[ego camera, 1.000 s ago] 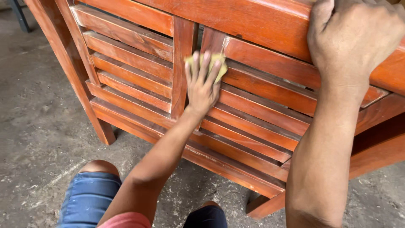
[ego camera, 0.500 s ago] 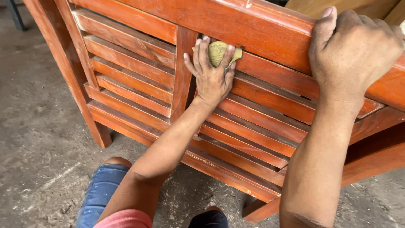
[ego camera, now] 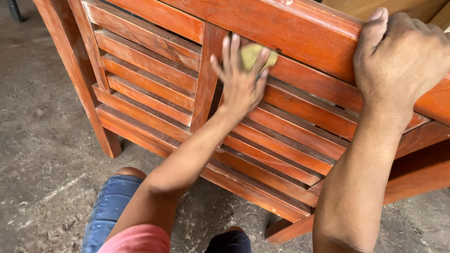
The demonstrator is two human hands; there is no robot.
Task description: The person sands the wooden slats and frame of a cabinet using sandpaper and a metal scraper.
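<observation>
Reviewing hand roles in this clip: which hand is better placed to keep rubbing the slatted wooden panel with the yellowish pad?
Left. The left hand already presses the yellowish pad flat against the red-brown slatted panel just under the top rail. The right hand is wrapped over that rail, apparently steadying the piece.

I see a yellowish-green sanding pad (ego camera: 253, 55), small and flat, pressed flat against the reddish-brown slatted wooden frame (ego camera: 300, 33), just under its wide top rail and right beside the vertical centre post. My left hand (ego camera: 241, 79) covers its lower part, fingers spread over it; only the upper edge shows. Frame is glossy, tilted toward me, horizontal slats on both sides of the post. My right hand (ego camera: 403, 56) grips the top rail near its right end.
</observation>
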